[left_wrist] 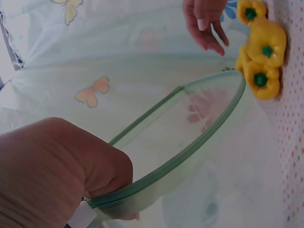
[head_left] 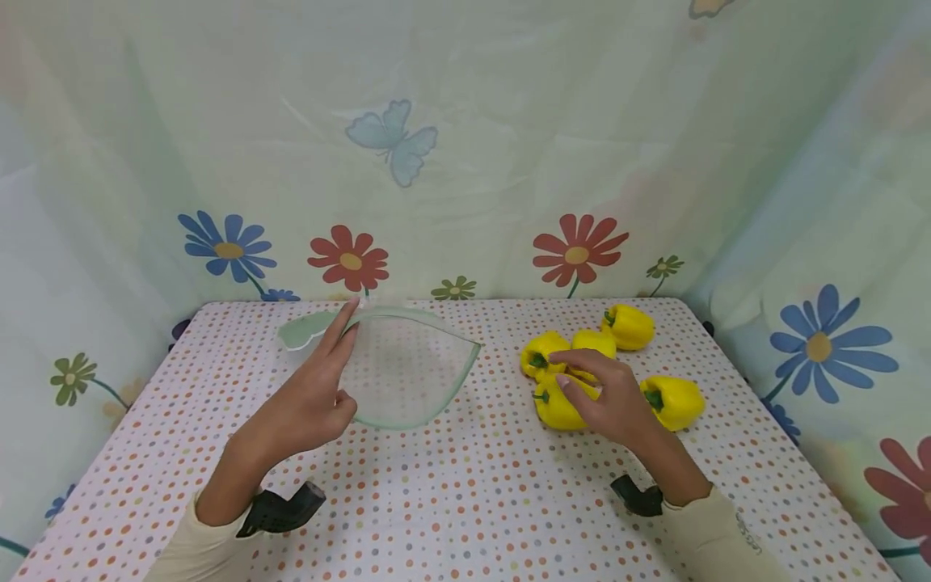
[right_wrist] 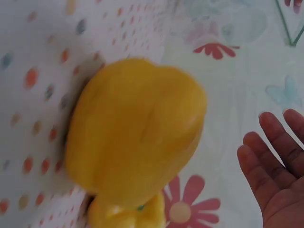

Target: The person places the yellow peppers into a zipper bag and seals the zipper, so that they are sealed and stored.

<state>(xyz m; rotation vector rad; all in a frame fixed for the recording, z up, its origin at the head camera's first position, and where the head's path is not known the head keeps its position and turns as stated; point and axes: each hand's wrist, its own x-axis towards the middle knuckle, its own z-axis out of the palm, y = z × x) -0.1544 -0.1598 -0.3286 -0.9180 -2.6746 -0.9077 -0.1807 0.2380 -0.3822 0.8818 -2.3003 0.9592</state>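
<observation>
1. Bag (head_left: 407, 372), one, sheer: only the left wrist view shows its green-rimmed mouth gaping.
2. Left grip (head_left: 313, 396) pinches that rim; the head view shows two fingers pointing forward.
3. Right grip (head_left: 607, 396) reaches over the peppers (head_left: 678, 404), thumb and forefinger slightly parted; the right wrist view reveals a gap between.
4. Five yellow peppers are visible on the worktop (head_left: 451, 501), right of the bag.

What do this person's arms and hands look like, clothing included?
The left hand and right hand are bare. The left sleeve and right sleeve are pale beige, the right bearing dark lettering too small to read. A black, angular device sits at each wrist.
</observation>
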